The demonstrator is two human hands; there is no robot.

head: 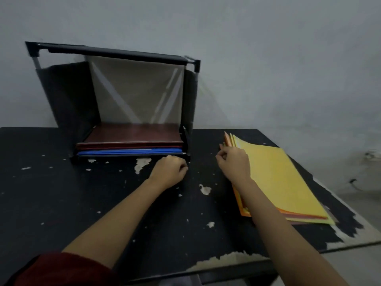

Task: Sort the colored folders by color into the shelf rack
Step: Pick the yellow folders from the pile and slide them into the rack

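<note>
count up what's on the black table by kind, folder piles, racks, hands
Black metal-frame shelf rack: 1
Folder groups inside the rack: 2, dark red folders lying on blue folders
Loose pile of yellow and orange folders: 1
Bare hands: 2, left hand, right hand
Total: 6

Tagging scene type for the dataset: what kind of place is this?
Probably a plain indoor room used as a makeshift filing desk, not a fitted office: a worn black table with chipped paint, a bare grey wall, and a black shelf rack holding folders.

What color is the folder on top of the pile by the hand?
Yellow. The top folder shows best in the head view, beside the right hand.
</note>
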